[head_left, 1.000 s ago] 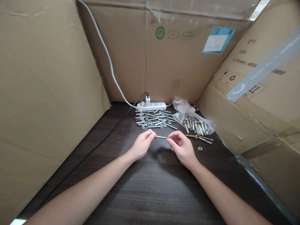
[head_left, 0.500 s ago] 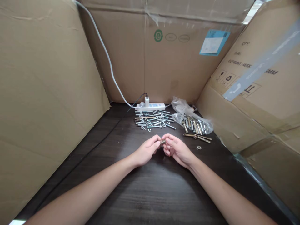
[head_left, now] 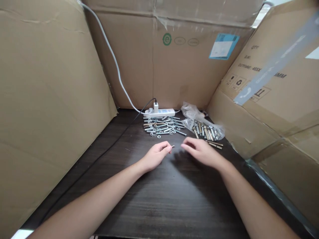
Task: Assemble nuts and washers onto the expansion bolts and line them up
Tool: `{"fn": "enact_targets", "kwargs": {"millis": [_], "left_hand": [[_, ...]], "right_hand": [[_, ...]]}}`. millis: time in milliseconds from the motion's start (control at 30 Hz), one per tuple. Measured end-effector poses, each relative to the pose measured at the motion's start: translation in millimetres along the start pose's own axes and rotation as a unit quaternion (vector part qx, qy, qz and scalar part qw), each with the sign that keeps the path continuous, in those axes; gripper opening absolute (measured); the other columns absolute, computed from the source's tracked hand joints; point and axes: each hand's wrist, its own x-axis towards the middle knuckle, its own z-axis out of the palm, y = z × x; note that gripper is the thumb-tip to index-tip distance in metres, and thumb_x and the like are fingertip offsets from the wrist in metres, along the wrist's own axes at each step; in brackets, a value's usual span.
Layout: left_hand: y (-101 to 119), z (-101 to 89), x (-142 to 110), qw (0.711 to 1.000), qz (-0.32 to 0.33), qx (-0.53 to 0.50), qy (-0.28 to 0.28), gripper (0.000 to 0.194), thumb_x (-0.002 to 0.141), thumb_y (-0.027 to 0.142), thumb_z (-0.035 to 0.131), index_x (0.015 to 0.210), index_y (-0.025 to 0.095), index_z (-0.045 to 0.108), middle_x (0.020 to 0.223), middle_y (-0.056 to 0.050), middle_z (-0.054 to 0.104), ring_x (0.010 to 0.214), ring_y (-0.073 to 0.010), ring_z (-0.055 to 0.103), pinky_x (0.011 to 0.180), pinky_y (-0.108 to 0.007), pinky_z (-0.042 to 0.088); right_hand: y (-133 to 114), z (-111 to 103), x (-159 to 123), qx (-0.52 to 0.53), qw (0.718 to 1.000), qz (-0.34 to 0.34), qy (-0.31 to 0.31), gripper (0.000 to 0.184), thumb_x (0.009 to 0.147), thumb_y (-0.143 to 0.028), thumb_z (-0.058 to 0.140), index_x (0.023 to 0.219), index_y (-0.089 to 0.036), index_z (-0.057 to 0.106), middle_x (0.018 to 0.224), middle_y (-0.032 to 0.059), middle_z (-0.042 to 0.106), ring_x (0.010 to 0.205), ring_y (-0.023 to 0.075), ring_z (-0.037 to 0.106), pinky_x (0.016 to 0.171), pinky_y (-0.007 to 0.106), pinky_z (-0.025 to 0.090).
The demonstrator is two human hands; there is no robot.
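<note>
My left hand [head_left: 156, 156] is closed, its thumb pressed against the curled fingers. From this pinch sticks the short end of a metal bolt [head_left: 173, 146]; the rest of it is hidden inside the hand. To the right, my right hand [head_left: 199, 150] hovers over the table, palm down. Its fingers are bent, with a gap between thumb and forefinger, and nothing shows in them. Just beyond that hand lie brass-coloured metal sleeves [head_left: 215, 144], partly covered by it.
Behind my hands, several bolts, washers and nuts [head_left: 163, 127] lie in rows. A plastic bag [head_left: 194, 114] with metal anchor bolts [head_left: 206, 131] is at the right. A white power strip [head_left: 164, 113] and black cable [head_left: 109, 146] lie behind and left. Cardboard walls [head_left: 139, 66] enclose the table.
My right hand has let go of the metal piece and moved right, apart from my left hand. It now covers where a loose nut lay. My left hand stays nearly in place.
</note>
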Motion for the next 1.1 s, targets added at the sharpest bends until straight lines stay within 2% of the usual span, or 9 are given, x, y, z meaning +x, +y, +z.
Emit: {"fn": "enact_targets", "kwargs": {"millis": [67, 167, 267, 433, 533, 633, 733, 967, 1100], "left_hand": [[-1, -3.0, 2, 0.998, -0.042, -0.037, 0.005, 0.030, 0.087, 0.041, 0.045, 0.071, 0.015, 0.045, 0.054, 0.007, 0.028, 0.047, -0.0064, 0.023, 0.046, -0.019, 0.020], [-2, -6.2, 4, 0.990, -0.085, -0.109, 0.000, 0.030, 0.087, 0.043, 0.042, 0.072, 0.017, 0.041, 0.052, 0.009, 0.018, 0.044, -0.0059, 0.012, 0.043, -0.019, 0.011], [-2, -7.6, 5, 0.986, -0.092, -0.139, -0.003, 0.028, 0.088, 0.041, 0.041, 0.073, 0.017, 0.040, 0.053, 0.009, 0.018, 0.044, -0.0058, 0.010, 0.043, -0.019, 0.009], [-2, -9.5, 5, 0.990, -0.077, -0.113, -0.027, 0.008, 0.081, 0.025, 0.037, 0.077, 0.018, 0.039, 0.055, 0.007, 0.023, 0.044, -0.0071, 0.015, 0.043, -0.019, 0.014], [1, -11.9, 2, 0.997, -0.021, 0.072, -0.009, 0.011, 0.077, 0.018, 0.037, 0.084, 0.018, 0.046, 0.062, 0.004, 0.040, 0.052, -0.0093, 0.035, 0.051, -0.020, 0.029], [8, -14.0, -3, 0.955, 0.020, 0.294, -0.016, 0.024, 0.084, 0.022, 0.036, 0.102, 0.021, 0.052, 0.083, -0.001, 0.059, 0.073, -0.0155, 0.053, 0.070, -0.027, 0.041], [15, -14.6, -7, 0.913, 0.008, 0.404, -0.056, 0.032, 0.087, 0.023, 0.034, 0.115, 0.023, 0.048, 0.096, -0.004, 0.064, 0.085, -0.0208, 0.059, 0.077, -0.031, 0.043], [16, -14.0, -8, 0.877, -0.006, 0.471, -0.099, 0.035, 0.087, 0.020, 0.032, 0.118, 0.022, 0.047, 0.112, -0.007, 0.064, 0.099, -0.0238, 0.062, 0.083, -0.033, 0.044], [15, -11.8, -8, 0.864, -0.009, 0.493, -0.104, 0.030, 0.091, 0.025, 0.030, 0.114, 0.023, 0.050, 0.107, -0.006, 0.066, 0.094, -0.0235, 0.063, 0.078, -0.032, 0.044]], "right_hand": [[14, -28, -8, -0.127, 0.987, 0.086, 0.043, 0.031, 0.084, -0.048, 0.050, 0.073, -0.020, 0.056, 0.068, 0.0020, 0.061, 0.063, 0.0162, 0.054, 0.057, 0.026, 0.037], [38, -59, -20, -0.233, 0.948, 0.216, 0.013, 0.031, 0.078, -0.049, 0.055, 0.067, -0.020, 0.052, 0.064, 0.0028, 0.062, 0.058, 0.0170, 0.054, 0.052, 0.026, 0.034], [56, -70, -26, -0.249, 0.936, 0.246, -0.017, 0.030, 0.077, -0.050, 0.055, 0.069, -0.021, 0.053, 0.068, 0.0036, 0.064, 0.063, 0.0183, 0.058, 0.053, 0.025, 0.035], [63, -70, -24, -0.251, 0.934, 0.255, 0.020, 0.023, 0.079, -0.043, 0.052, 0.074, -0.021, 0.055, 0.073, 0.0042, 0.066, 0.069, 0.0191, 0.060, 0.057, 0.025, 0.038], [65, -70, -22, -0.241, 0.936, 0.255, 0.043, 0.022, 0.079, -0.042, 0.051, 0.077, -0.021, 0.058, 0.078, 0.0047, 0.067, 0.073, 0.0199, 0.061, 0.060, 0.026, 0.039], [68, -71, -21, -0.237, 0.933, 0.265, 0.057, 0.024, 0.080, -0.043, 0.048, 0.079, -0.022, 0.060, 0.080, 0.0052, 0.067, 0.073, 0.0207, 0.061, 0.061, 0.027, 0.039], [71, -73, -21, -0.243, 0.928, 0.269, 0.082, 0.025, 0.081, -0.042, 0.047, 0.082, -0.022, 0.062, 0.078, 0.0058, 0.067, 0.073, 0.0213, 0.061, 0.062, 0.028, 0.039], [69, -65, -14, -0.226, 0.941, 0.206, 0.147, 0.018, 0.078, -0.028, 0.050, 0.085, -0.021, 0.065, 0.081, 0.0053, 0.067, 0.072, 0.0190, 0.059, 0.064, 0.027, 0.039], [67, -45, -2, -0.243, 0.957, 0.117, 0.106, 0.016, 0.072, -0.022, 0.055, 0.084, -0.019, 0.066, 0.088, 0.0063, 0.065, 0.083, 0.0191, 0.056, 0.073, 0.028, 0.040]]}}
